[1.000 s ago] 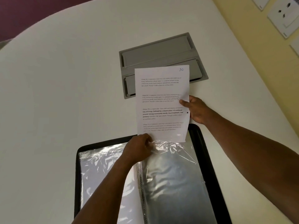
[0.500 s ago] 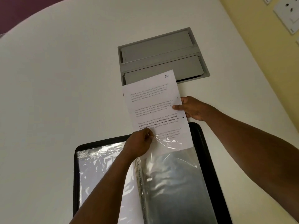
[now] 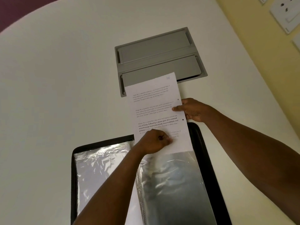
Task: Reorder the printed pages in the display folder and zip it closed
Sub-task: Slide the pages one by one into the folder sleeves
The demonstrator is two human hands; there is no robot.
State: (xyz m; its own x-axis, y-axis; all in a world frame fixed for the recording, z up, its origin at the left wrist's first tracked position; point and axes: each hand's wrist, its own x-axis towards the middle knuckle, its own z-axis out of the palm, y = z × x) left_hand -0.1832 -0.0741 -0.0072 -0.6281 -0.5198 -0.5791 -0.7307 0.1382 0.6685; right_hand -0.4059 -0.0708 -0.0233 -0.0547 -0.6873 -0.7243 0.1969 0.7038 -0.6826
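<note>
Lying open on white table (image 3: 56, 95), black-edged display folder (image 3: 205, 159) at 6 o'clock, printed page (image 3: 155, 108) marked "10" partly inside right-hand clear sleeve (image 3: 175, 184), upper part projecting toward 12 o'clock over grey hatch (image 3: 155, 51). Pinching right page edge at 3 o'clock: right hand (image 3: 194, 110), thumb on top. Curled at sleeve mouth on lower page: left hand (image 3: 154, 142), fingers closed, apparently gripping the sleeve's plastic.

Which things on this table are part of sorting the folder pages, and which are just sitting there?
In the job:
printed page, pinched by right hand
plastic sleeve, held by left hand
display folder

Just there:
grey cable hatch
wall sockets
</note>
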